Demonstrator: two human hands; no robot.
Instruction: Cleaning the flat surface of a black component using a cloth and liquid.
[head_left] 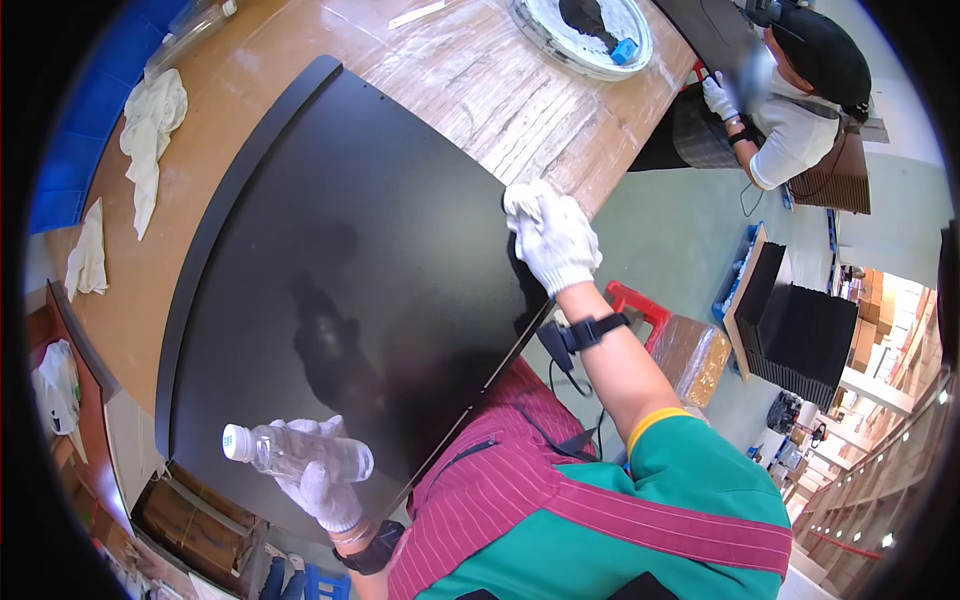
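A large black panel [400, 230] with a raised, curved rim along its left side lies in front of me. My left hand [322, 488], in a white knit glove, is wrapped round a clear plastic bottle [290, 452] with a white cap. The bottle is tilted on its side above the panel's near left part, cap to the left, with some clear liquid seemingly inside. My right hand [556, 245], also gloved, is closed at the panel's right edge. Bunched white material, which looks like a cloth [522, 200], shows at its fingers.
The panel rests on a worn wooden table [440, 80]. White cloths [152, 135] lie at the left, near another clear bottle [190, 38]. A round tub [590, 40] holding a blue item stands at the back. A co-worker [790, 110] works at far right, near stacked black panels [800, 340].
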